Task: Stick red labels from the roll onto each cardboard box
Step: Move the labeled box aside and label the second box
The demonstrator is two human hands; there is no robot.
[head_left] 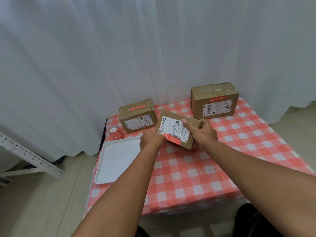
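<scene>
1. Both bare forearms reach in from the near edge of the head view, across the checked table (188, 177), to the middle cardboard box (177, 130), which sits tilted with its white shipping slip facing up.
2. Left hand (151, 140): its grip is narrow, the fingers curled down onto the near-left end of a red label (171, 138) that lies along the near edge of that box's top. Whether it pinches a loose end or only presses it flat I cannot tell, as the fingertips are hidden.
3. Right hand (204, 131): its grip is curled round the far-right corner of the same box and steadies it, with the forefinger laid straight across the slip.
4. Progress, as I judge it: the far-left box (137, 116), beyond the left grip, already carries a red strip along its top. The far-right box (213, 100), beyond the right grip, shows one above its slip. The middle box's label looks mostly down, so only smoothing appears to remain, and the task seems close to finished.
5. Count: three cardboard boxes, three red labels showing, one on each.
6. One label roll (116, 132) stands just left of the left grip, beside the far-left box.
7. One white tray (118, 159) lies nearer than the roll, below and left of the left grip, touching the wrist's side.
</scene>
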